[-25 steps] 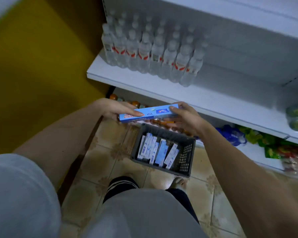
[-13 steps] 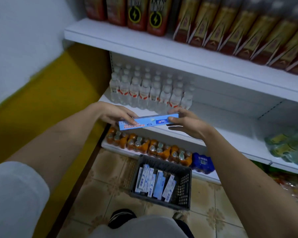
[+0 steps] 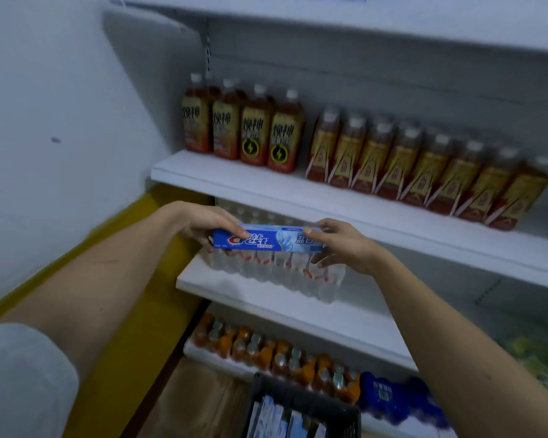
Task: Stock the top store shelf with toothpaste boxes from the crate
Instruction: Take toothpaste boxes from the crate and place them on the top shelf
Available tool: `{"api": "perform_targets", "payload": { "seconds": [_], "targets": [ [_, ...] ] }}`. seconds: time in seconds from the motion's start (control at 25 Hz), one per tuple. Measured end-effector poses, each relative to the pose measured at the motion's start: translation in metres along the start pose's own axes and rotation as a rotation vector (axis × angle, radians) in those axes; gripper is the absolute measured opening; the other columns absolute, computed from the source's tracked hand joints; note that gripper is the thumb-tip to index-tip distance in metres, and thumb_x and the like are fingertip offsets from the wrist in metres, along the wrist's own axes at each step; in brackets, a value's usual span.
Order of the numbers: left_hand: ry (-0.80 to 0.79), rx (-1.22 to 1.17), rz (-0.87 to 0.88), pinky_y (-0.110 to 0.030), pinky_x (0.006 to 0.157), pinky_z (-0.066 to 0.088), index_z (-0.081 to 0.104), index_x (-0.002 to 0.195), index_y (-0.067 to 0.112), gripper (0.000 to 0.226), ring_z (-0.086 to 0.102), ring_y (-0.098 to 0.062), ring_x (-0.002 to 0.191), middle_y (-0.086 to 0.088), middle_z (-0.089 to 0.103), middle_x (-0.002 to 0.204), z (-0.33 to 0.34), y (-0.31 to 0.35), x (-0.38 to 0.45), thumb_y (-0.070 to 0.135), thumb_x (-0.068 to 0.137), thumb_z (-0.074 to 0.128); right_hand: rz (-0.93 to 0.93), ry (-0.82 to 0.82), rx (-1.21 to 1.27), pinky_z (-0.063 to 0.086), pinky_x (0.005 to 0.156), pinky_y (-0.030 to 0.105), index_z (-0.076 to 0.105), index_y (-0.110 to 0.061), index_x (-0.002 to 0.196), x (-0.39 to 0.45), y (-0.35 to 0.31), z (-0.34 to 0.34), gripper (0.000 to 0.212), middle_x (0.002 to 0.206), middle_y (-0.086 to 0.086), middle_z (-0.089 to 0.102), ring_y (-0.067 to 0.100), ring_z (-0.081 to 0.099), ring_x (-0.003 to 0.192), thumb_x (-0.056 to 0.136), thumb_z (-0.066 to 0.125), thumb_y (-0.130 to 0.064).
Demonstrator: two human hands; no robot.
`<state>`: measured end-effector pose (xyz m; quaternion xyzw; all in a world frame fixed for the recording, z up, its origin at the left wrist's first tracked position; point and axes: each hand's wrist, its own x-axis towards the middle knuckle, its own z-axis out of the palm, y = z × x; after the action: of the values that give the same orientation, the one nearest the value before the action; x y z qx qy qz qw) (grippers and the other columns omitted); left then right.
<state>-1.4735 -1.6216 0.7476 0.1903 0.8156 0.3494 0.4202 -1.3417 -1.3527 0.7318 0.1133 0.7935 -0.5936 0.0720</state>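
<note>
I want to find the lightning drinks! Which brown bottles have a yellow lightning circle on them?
The two dark-label bottles at the front of the left group on the brown-drink shelf show it. The tall bottles with gold triangle labels to their right show none.

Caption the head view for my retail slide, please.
Both hands hold a blue toothpaste box level before stocked drink shelves, crate below.

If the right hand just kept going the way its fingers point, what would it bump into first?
The right hand points leftward along the toothpaste box it grips, so it would probably meet the left hand at the other end.
</note>
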Motion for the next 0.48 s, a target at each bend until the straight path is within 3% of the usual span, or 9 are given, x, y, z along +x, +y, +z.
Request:
{"api": "perform_targets", "payload": {
  "seconds": [0.12,0.24,0.36,0.48],
  "targets": [
    [0.190,-0.013,0.134,-0.020,0.053,0.047,0.068,0.113,0.023,0.030,0.060,-0.010,0.079,-0.001,0.070,0.099,-0.042,0.045,-0.029,0.031,0.084,0.073,-0.195,0.055,-0.129,0.057,0.058,0.039,0.056,-0.005,0.109,-0.005,-0.067,-0.026,0.035,0.096,0.017,0.065,0.031,0.066,0.062,0.085,0.075,-0.022],
    [0.322,-0.065,0.298,-0.021,0.055,0.046,0.067,0.115,0.019,0.034,0.059,-0.014,0.088,-0.006,0.069,0.108,-0.083,0.089,-0.067,0.021,0.082,0.077,-0.371,0.151,-0.231,0.054,0.048,0.032,0.057,-0.007,0.106,-0.012,-0.134,-0.044,0.033,0.096,0.017,0.069,0.027,0.066,0.057,0.084,0.077,-0.022],
    [0.439,-0.098,0.447,-0.020,0.055,0.049,0.068,0.109,0.017,0.054,0.066,-0.012,0.085,-0.003,0.072,0.101,-0.106,0.129,-0.105,0.025,0.060,0.090,-0.530,0.248,-0.243,0.056,0.049,0.036,0.060,-0.007,0.105,-0.023,-0.190,-0.057,0.033,0.092,0.013,0.070,0.025,0.063,0.055,0.082,0.078,-0.023],
    [0.519,-0.116,0.529,-0.021,0.056,0.052,0.069,0.107,0.020,0.071,0.069,-0.010,0.084,0.000,0.074,0.099,-0.121,0.155,-0.129,0.033,0.043,0.097,-0.592,0.267,-0.269,0.060,0.058,0.048,0.059,-0.012,0.109,-0.034,-0.227,-0.066,0.036,0.095,0.007,0.069,0.030,0.069,0.057,0.082,0.078,-0.028]
  ]
}}
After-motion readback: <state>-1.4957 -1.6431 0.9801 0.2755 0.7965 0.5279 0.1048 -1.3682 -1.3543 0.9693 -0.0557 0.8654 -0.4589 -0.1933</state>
